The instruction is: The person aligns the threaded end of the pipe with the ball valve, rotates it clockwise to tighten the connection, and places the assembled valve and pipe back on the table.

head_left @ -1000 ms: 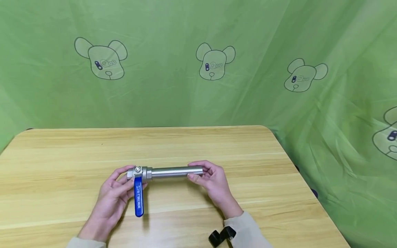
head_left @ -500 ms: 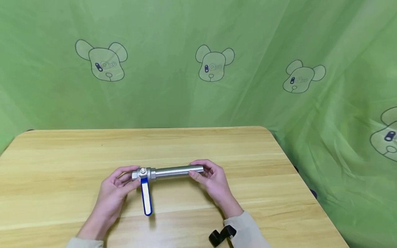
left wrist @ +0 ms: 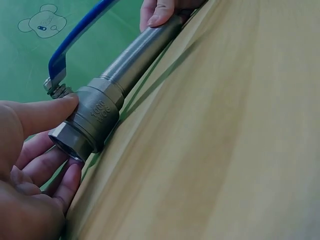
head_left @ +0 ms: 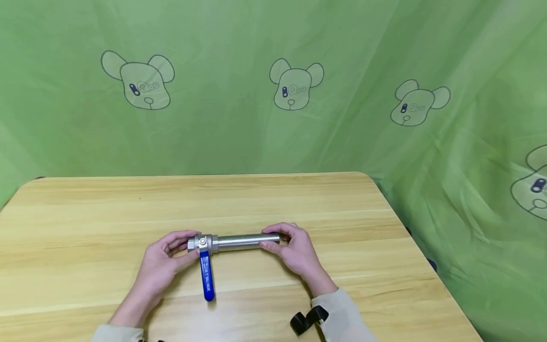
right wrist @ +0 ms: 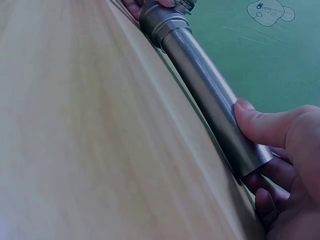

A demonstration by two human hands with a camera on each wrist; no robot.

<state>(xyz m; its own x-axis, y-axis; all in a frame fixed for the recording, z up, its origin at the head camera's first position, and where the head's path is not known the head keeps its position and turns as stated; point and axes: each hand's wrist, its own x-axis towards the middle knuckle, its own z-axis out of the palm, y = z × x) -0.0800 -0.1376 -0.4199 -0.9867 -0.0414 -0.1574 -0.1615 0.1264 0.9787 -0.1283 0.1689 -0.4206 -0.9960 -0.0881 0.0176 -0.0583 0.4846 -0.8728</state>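
Note:
A steel ball valve (head_left: 204,243) with a blue lever handle (head_left: 207,278) is joined to a straight metal pipe (head_left: 239,242). They lie crosswise, valve at the left, lever towards the person. My left hand (head_left: 160,261) grips the valve body, thumb on the near side and fingers behind and below. In the left wrist view the valve's open hexagonal end (left wrist: 72,140) faces the palm. My right hand (head_left: 297,251) holds the pipe's free end between thumb and fingers. A thin green gap shows under the pipe (right wrist: 205,90) in the right wrist view, so that part is just above the table.
The wood-grain table (head_left: 107,213) spreads around both hands. Behind it and at its right hangs a green curtain (head_left: 222,133) printed with bear heads. A black wrist device (head_left: 308,319) sits at the right sleeve (head_left: 342,316).
The valve end has shifted rightward and slightly nearer the person, with the left hand moving along. The pipe now looks more level. The right hand has barely moved; both grips stay.

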